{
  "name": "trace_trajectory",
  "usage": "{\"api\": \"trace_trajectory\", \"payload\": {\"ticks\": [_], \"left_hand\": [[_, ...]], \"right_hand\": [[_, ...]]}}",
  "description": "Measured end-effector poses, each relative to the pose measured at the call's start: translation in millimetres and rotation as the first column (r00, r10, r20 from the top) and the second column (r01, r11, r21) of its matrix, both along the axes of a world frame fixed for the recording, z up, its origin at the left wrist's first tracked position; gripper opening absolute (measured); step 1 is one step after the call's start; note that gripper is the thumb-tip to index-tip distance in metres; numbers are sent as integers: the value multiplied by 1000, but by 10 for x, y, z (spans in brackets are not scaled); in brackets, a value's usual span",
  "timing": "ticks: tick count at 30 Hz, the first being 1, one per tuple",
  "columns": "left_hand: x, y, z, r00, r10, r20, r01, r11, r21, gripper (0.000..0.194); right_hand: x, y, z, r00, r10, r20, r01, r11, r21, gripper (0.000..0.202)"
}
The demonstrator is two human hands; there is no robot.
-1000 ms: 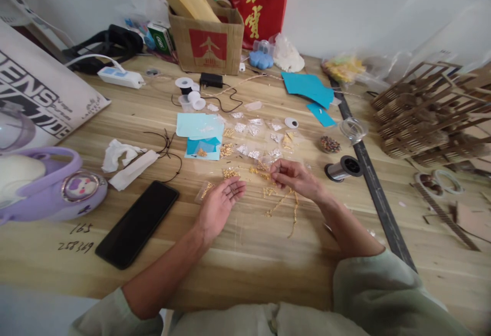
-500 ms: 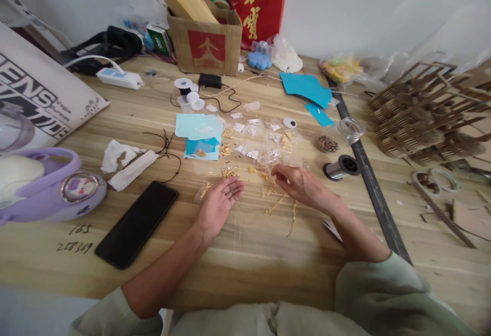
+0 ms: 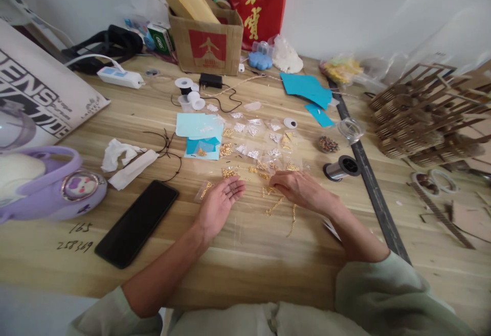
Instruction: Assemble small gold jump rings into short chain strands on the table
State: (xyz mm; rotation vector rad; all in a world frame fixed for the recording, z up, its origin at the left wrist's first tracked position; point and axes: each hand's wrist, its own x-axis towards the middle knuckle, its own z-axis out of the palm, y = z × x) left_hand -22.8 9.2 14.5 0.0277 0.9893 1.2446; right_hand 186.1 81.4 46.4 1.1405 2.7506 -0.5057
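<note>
My left hand (image 3: 220,202) rests palm up with its fingers slightly curled and apart, and I can make out nothing in it. Beside its fingertips is a small pile of gold beads (image 3: 229,172). At the left of that palm lies a little bag of gold pieces (image 3: 206,191). My right hand (image 3: 297,187) is turned down with thumb and fingers pinched together over the gold findings. Whatever sits between those fingertips is hidden. Just below it a gold chain (image 3: 293,221) trails on the table, with another gold chain piece (image 3: 274,207) to its left.
Bags of silver pieces (image 3: 252,130) and blue cards (image 3: 203,147) lie beyond my hands. A wire spool (image 3: 341,168) and a jar of dark beads (image 3: 329,144) are to the right. A phone (image 3: 137,223) and a purple bottle (image 3: 49,187) occupy the left.
My right hand has lowered slightly, its fingertips now closer to the gold findings, and a gold pile behind it shows more. My left hand has stayed in place.
</note>
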Motion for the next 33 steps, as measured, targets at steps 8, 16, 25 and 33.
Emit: {"api": "trace_trajectory", "payload": {"ticks": [8,16,25,33], "left_hand": [[8,7,11,1000,0,-7,0,1000,-8,28],[3,8,9,1000,2,2,-2,1000,1,28],[-2,17,-1,1000,-5,-12,5,1000,-3,24],[-8,19,-21,1000,-16,-16,16,1000,-8,23]], "right_hand": [[-4,59,14,998,-40,48,34,993,117,18],[-126,204,-5,995,-92,23,87,981,174,17],[-405,240,-100,998,-44,52,33,982,183,18],[-513,227,-211,981,-36,189,-6,976,216,25]]}}
